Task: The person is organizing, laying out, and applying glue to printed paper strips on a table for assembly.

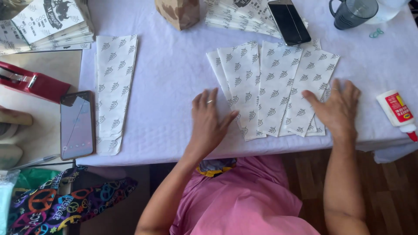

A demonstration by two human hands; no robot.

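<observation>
- Patterned paper sheets [272,87], white with small grey leaf-like marks, lie fanned and overlapping on the white tablecloth [174,65], near the front edge of the table and right of its middle.
- The left hand [209,119] lies flat with fingers spread, palm down on the cloth, its thumb touching the lower left edge of the fan; a ring shows on one finger.
- The right hand [337,106] lies flat and wide open too, palm down on the right end of the fan, fingers reaching past the sheets onto the cloth. Neither hand grips anything.
- A second stack of the same patterned sheets [114,91] lies well apart, near the left edge of the cloth, running from back to front.
- A glue bottle [397,111], white with a red label, lies on its side near the front right corner.
- A black phone [288,21] rests on printed sheets [237,15] at the back edge, beside a brown paper bag [178,12].
- A dark plastic jug [352,12] stands at the back right corner.
- Left of the cloth, a second phone [76,125] lies face up and a red stapler [30,82] sits behind it.
- A pile of printed cards [48,24] fills the back left corner.
</observation>
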